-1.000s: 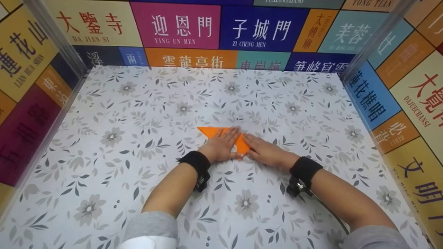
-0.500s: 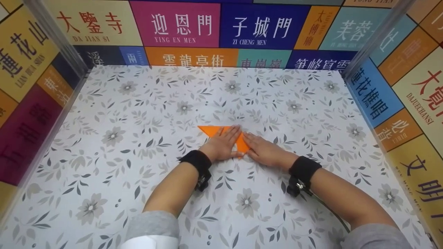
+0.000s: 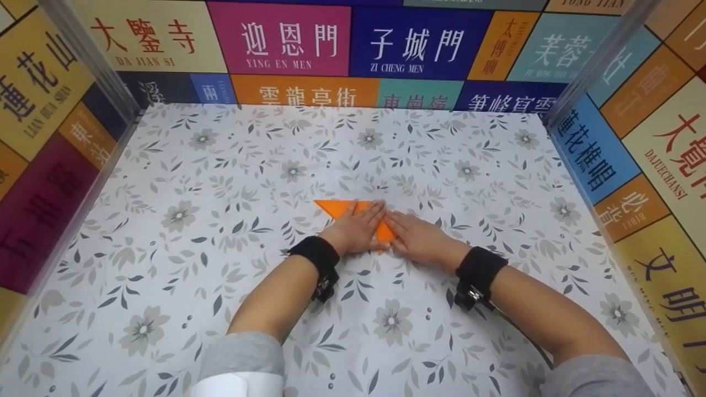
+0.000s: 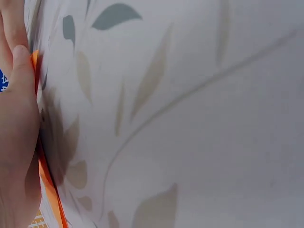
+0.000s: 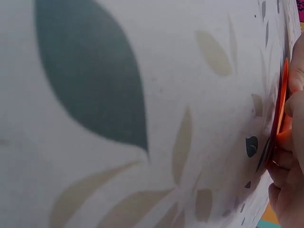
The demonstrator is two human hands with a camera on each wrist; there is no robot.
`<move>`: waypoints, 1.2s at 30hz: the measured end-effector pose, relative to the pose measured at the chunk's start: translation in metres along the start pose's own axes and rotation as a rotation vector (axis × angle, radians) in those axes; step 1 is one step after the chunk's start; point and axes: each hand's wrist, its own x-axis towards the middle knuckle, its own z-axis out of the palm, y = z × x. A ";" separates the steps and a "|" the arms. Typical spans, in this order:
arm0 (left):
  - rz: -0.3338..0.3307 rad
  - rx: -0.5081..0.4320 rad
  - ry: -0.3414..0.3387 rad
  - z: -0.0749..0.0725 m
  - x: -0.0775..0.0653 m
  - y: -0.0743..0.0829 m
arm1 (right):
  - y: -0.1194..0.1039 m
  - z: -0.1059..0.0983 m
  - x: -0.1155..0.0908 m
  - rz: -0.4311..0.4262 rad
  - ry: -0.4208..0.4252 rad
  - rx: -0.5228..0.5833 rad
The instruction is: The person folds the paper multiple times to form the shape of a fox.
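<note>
A folded piece of orange paper [image 3: 330, 208] lies on the patterned surface, its pointed corner toward the left. Across it rests my left hand [image 3: 358, 227], fingers straight and pressing the paper down. My right hand [image 3: 422, 240] touches the right edge, fingers extended toward the left hand. Between the hands an orange part narrows to a point at the bottom. In the left wrist view the paper [image 4: 51, 192] shows as a thin strip beneath the hand [image 4: 19, 128]. The right wrist view catches the paper's edge [image 5: 281, 102] beside the fingers; much of it is hidden.
White cloth with grey flowers and leaves [image 3: 182, 215] covers the table. Colourful panels with Chinese lettering [image 3: 287, 41] stand at the back and both sides. Each wrist wears a black strap [image 3: 481, 270] with a small camera.
My right hand has slid slightly left along the paper, and the orange part showing between the two hands is narrower. The left hand stays nearly where it was.
</note>
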 end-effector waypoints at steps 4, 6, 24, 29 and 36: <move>-0.003 -0.014 -0.013 0.000 0.000 0.000 | 0.002 0.003 -0.001 -0.005 0.028 0.068; -0.010 -0.021 -0.020 0.002 -0.001 0.001 | 0.002 0.005 -0.001 -0.007 0.032 0.104; -0.009 -0.031 -0.032 0.004 0.004 -0.001 | 0.014 0.013 -0.035 0.013 0.027 0.173; -0.003 -0.038 -0.036 0.005 0.004 -0.002 | 0.015 0.010 -0.039 0.007 0.008 0.160; -0.006 -0.028 -0.007 0.007 0.001 0.001 | 0.018 -0.003 -0.043 0.007 0.039 0.156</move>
